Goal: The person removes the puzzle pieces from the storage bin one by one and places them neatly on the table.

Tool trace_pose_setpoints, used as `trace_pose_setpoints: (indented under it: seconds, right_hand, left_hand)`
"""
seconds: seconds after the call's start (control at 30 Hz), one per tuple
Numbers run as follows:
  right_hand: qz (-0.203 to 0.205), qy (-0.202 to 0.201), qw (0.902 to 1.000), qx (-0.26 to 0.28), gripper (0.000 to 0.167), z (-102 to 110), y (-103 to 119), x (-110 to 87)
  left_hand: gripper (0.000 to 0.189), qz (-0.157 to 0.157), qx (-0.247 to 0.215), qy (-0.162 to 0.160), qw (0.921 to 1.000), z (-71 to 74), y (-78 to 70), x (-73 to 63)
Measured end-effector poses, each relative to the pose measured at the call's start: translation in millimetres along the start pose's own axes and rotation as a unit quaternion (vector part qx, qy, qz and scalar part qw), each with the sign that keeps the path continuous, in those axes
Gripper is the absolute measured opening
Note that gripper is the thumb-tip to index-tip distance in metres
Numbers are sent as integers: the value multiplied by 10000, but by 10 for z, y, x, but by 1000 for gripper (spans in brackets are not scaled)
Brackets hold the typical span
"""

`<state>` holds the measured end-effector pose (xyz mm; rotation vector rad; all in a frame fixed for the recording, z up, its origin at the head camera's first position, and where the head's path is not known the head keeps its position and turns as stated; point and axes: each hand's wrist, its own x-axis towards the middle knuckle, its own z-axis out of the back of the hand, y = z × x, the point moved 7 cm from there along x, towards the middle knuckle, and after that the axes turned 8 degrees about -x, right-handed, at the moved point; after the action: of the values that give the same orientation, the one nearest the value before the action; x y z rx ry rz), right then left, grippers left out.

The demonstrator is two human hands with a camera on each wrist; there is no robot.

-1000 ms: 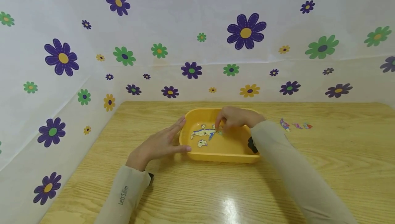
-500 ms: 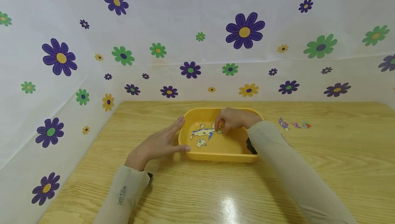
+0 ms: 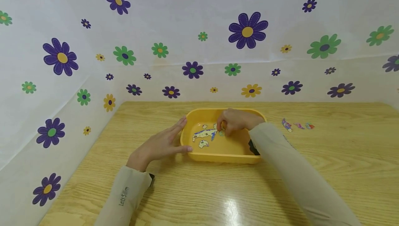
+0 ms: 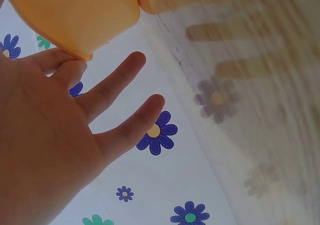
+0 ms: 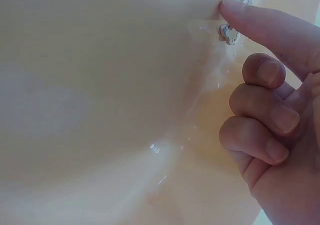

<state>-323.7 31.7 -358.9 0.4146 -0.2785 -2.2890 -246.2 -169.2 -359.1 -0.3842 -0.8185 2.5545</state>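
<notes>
A yellow plastic bin stands on the table. Inside it lie a long cream-and-blue flat cut-out piece, a smaller cream one and little ones such as the piece near the back. My left hand rests against the bin's left end, thumb at the front corner, fingers extended along the rim. My right hand reaches inside with its index finger pointing down at the long piece's right end. In the right wrist view, that fingertip touches down beside a small pale piece, with the other fingers curled; the thumb is hidden.
Several small colourful flat pieces lie on the wooden table right of the bin, partly behind the right forearm. A white flower-patterned sheet rises behind the table and along its left side.
The small greenish piece beside the right fingers has shifted slightly. Both hands have otherwise stayed almost still; the left remains at the bin's rim.
</notes>
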Motion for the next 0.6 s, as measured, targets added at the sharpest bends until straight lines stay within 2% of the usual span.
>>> trace_pose_setpoints:
  seconds: [0.6]
  right_hand:
    - [122,-70,9995,-294,16,-15,40,30]
  left_hand:
    - [105,30,-76,-9,10000,9,-8,6]
